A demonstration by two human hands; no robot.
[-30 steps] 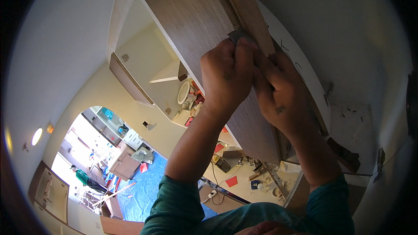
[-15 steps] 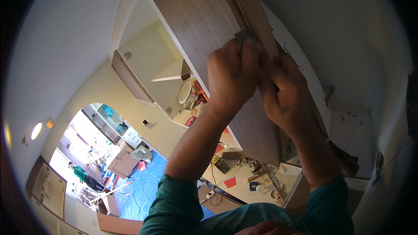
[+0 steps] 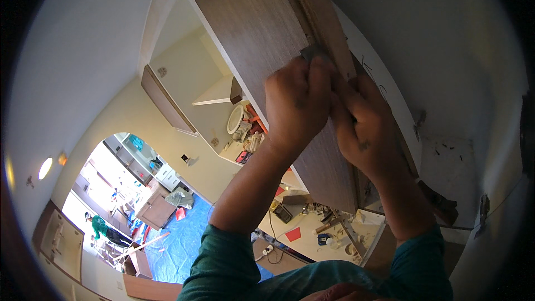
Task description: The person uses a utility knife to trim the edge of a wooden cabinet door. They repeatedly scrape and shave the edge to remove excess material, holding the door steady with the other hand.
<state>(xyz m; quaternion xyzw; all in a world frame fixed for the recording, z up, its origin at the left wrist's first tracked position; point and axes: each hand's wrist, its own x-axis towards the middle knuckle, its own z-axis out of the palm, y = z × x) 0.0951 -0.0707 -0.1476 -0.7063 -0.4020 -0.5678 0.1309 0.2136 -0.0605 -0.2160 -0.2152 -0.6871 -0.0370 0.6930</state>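
Both hands have crept slightly higher along the brown wooden panel (image 3: 251, 50) since the earlier frame. Left hand (image 3: 295, 103) and right hand (image 3: 365, 128) press side by side against its edge, fingers closed narrowly on a small grey piece (image 3: 313, 52) at the panel's upper rim; how firmly they grip it cannot be told. Behind the panel sits an open wall cupboard (image 3: 189, 78). Below lie a cluttered countertop (image 3: 312, 234) and blue floor sheet (image 3: 184, 245), where another person (image 3: 100, 227) stands far off.

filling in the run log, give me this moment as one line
left hand: pressed on brown wood panel | right hand: at panel edge | small grey tool: at fingertips | grip: cannot tell
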